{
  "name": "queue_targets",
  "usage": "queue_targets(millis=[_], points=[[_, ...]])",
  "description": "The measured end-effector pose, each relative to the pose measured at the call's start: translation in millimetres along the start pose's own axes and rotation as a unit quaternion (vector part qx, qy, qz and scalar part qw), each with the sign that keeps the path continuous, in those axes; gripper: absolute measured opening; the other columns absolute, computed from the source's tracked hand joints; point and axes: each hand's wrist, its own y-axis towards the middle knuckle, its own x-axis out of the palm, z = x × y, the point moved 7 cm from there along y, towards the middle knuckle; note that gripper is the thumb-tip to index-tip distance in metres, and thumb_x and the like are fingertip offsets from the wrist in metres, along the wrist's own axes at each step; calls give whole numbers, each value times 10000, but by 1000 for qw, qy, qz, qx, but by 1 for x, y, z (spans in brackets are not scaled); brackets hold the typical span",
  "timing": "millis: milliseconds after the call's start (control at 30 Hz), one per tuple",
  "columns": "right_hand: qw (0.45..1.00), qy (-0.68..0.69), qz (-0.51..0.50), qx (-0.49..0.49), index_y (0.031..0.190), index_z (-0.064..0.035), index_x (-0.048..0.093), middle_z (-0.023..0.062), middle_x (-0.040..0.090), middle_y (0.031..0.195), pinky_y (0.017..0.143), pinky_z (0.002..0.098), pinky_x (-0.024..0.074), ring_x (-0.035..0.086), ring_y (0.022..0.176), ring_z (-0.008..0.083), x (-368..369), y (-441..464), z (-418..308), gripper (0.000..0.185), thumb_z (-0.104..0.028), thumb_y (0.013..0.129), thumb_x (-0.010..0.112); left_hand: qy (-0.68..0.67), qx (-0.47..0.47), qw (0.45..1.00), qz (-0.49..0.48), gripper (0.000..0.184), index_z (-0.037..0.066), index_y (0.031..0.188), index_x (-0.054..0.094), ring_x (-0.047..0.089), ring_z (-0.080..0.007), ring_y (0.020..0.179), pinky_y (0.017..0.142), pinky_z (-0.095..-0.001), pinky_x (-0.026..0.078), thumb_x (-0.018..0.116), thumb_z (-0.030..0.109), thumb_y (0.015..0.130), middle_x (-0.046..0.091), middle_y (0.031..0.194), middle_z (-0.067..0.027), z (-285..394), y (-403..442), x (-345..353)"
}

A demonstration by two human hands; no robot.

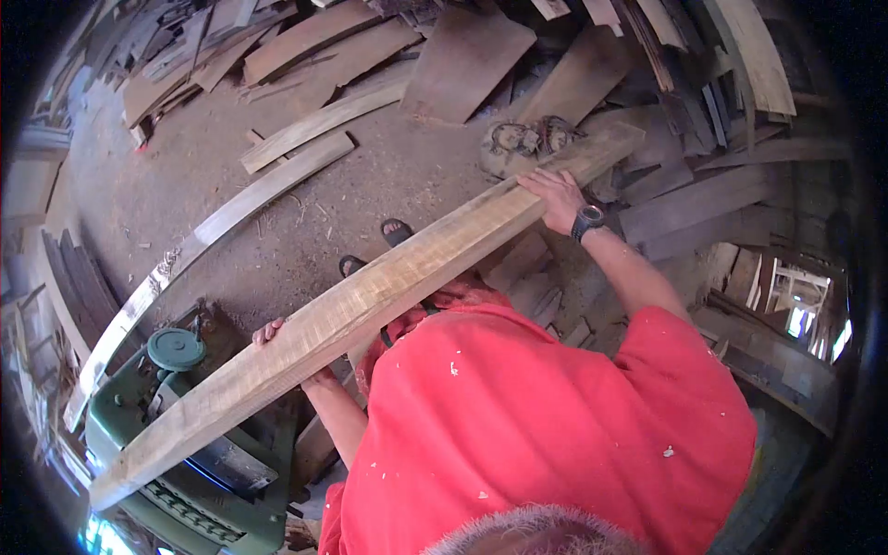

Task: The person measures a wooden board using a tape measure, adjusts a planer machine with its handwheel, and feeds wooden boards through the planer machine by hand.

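Observation:
A long, thick wooden plank (pixel 398 277) lies slantwise across the front of my body. My left hand (pixel 268 331) grips it from below, its fingertips curled over the far edge and its palm hidden under the wood. My right hand (pixel 555 196), with a dark watch at the wrist, holds the plank nearer its upper right end, fingers over the top face. The plank's lower left end is above a green machine (pixel 120 421) with a round green knob (pixel 176 350); whether they touch I cannot tell.
Two long pale boards (pixel 217 222) (pixel 324 120) lie on the dusty, chip-strewn floor (pixel 370 166) ahead. Wide brown boards (pixel 467 65) and stacked planks (pixel 684 55) line the far side and the right. A patterned bundle (pixel 509 148) sits beyond the plank's right end.

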Motion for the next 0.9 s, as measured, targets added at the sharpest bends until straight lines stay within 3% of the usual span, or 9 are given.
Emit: queue_targets(millis=[200,400,567,633,667,733,800,867,900], points=[[988,4,-151,3,1439,-104,457,188,465,1457,1157,461,289,406,1377,323,-39,13,-50,719,-51,742,624,-9,-17,1000,-10,280,69,935,560,577,-258,897,974,-443,423,374,270,993,602,890,-49,-3,-4,5],[924,326,7,-202,1356,-28,527,258,591,1274,1023,453,445,568,1182,401,-37,86,-241,625,-451,904,612,-38,-2,999,-2,264,74,1008,554,576,-252,909,995,-448,411,373,267,1006,606,922,-49,-15,-12,10],[895,175,-333,-240,1295,-22,569,250,624,1223,1009,474,446,587,1157,394,22,102,-365,691,-599,928,474,-154,-6,987,55,234,75,1028,549,577,-254,925,1003,-430,417,371,222,992,602,963,-57,-35,-21,9],[884,202,-361,-218,1148,-28,677,244,667,1140,939,452,469,637,1050,394,47,101,-374,744,-679,925,394,126,36,984,118,240,105,1087,545,571,-226,1010,1022,-378,428,363,225,986,590,1017,-47,-42,-44,-1],[862,239,-395,-210,1132,-44,699,238,681,1112,938,438,459,649,1034,378,45,92,-371,753,-685,932,359,422,36,899,110,258,107,1101,551,556,-208,1060,1036,-368,424,380,263,987,589,1059,-48,-49,-52,20],[847,228,-426,-223,1184,-60,682,255,670,1123,959,434,440,640,1066,363,73,91,-357,666,-582,985,319,194,60,974,99,329,91,1083,565,579,-216,1025,979,-381,457,483,384,957,614,1039,-72,-77,-57,24],[876,161,-401,-214,1258,-46,609,291,640,1156,976,442,426,599,1128,401,79,90,-329,660,-573,984,322,361,38,916,167,298,96,1047,577,602,-239,993,962,-407,484,492,371,968,617,1001,-96,-87,-65,-11],[875,181,-371,-253,1178,54,630,308,646,1132,950,439,440,615,1133,379,107,92,-289,809,-664,949,334,-32,70,997,-5,265,74,1041,566,606,-238,970,910,-384,508,521,322,961,617,993,-98,-133,-61,-12],[881,192,-400,-165,1193,68,618,298,660,1118,937,424,456,621,1126,362,104,93,-275,819,-668,948,355,-36,96,995,-7,265,74,1041,566,606,-238,970,910,-384,508,521,322,961,617,993,-98,-139,-68,-6]])
